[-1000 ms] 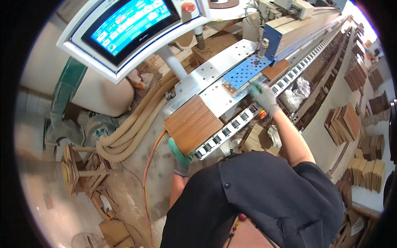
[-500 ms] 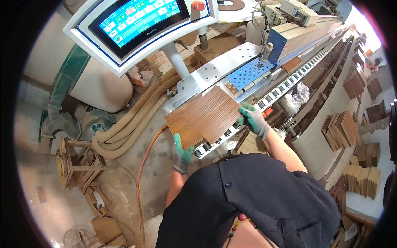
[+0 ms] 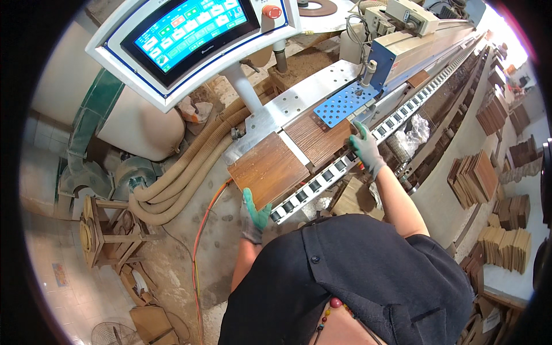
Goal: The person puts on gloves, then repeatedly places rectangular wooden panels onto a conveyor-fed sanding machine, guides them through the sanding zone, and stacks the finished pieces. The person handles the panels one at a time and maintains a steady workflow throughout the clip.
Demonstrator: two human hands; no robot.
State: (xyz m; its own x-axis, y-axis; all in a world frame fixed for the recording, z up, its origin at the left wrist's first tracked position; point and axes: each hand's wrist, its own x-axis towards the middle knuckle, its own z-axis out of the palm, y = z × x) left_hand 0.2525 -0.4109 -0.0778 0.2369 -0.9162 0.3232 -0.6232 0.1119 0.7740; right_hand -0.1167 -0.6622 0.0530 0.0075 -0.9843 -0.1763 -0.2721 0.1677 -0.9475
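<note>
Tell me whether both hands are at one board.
No, the left hand is at the nearer board, the right hand at the ridged board by the blue plate.

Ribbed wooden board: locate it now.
In the head view, the ribbed wooden board lies right of centre, between the smooth wooden board and the blue perforated plate, beside the right hand.

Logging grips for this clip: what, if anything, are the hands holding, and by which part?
The left hand touches the smooth board at its near corner, the right hand the ridged board at its right edge; whether either grips cannot be told.
</note>
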